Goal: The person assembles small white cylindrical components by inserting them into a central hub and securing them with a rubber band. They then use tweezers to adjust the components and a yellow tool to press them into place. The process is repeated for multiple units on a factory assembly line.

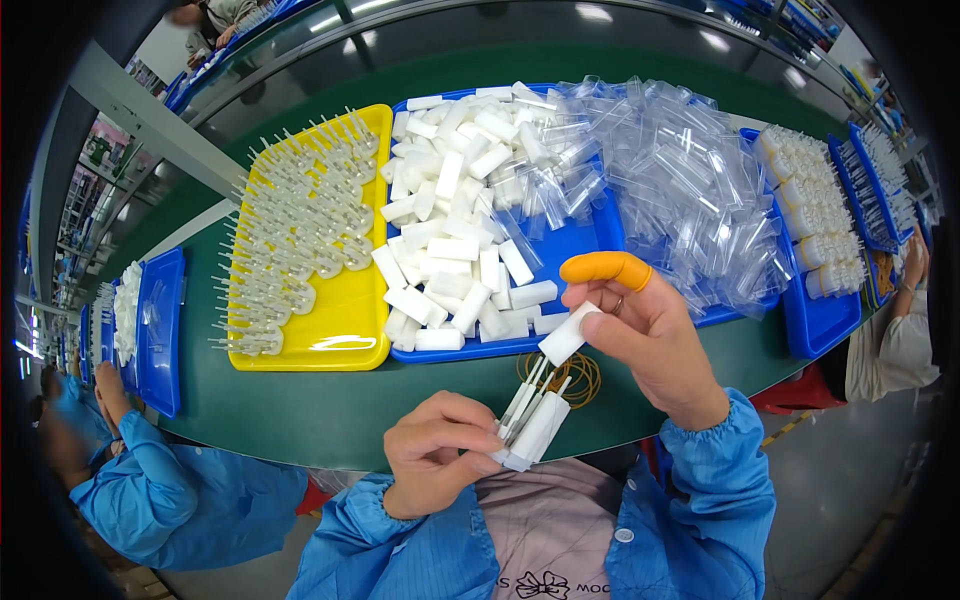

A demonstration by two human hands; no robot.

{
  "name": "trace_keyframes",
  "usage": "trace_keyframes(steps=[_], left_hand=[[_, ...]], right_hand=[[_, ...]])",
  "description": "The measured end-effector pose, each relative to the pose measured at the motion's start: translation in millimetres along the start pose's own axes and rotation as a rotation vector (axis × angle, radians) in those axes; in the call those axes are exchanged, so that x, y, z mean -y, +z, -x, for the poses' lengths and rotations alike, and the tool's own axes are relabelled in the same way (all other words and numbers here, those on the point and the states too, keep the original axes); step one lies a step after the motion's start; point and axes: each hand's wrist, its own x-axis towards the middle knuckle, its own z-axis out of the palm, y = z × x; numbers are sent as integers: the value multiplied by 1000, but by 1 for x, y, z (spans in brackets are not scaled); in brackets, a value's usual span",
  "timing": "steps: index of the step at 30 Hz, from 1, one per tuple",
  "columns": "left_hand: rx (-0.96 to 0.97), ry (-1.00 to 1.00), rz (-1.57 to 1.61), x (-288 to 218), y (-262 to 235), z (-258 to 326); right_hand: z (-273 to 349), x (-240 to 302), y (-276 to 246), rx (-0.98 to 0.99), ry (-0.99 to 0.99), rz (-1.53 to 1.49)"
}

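My left hand (438, 452) is closed around the base of a small part with thin upright rods (523, 408). One white block (542, 425) sits among those rods. Between thumb and fingers, my right hand (655, 335) pinches another white block (566, 336) at the rod tips; whether a rod enters it I cannot tell. An orange finger cot (605, 268) covers one right finger. Just beyond both hands, a blue tray (575, 250) holds a heap of white blocks (455, 215) with some clear sleeves on top.
A yellow tray (335, 345) of rodded parts stands left. Clear plastic sleeves (680, 180) pile up right of the blocks, beside another blue tray (825, 325) with bundled white parts. Rubber bands (582, 380) lie on the green table (270, 410). Co-workers sit on both sides.
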Motion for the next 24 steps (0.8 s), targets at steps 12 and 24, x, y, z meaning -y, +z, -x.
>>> trace_keyframes(steps=[12, 24], left_hand=[[144, 57, -208, -11, -4, -12], [107, 36, -156, 0, 1, -11]], right_hand=[[5, -1, -10, 147, 159, -66], [20, 7, 0, 138, 116, 148]])
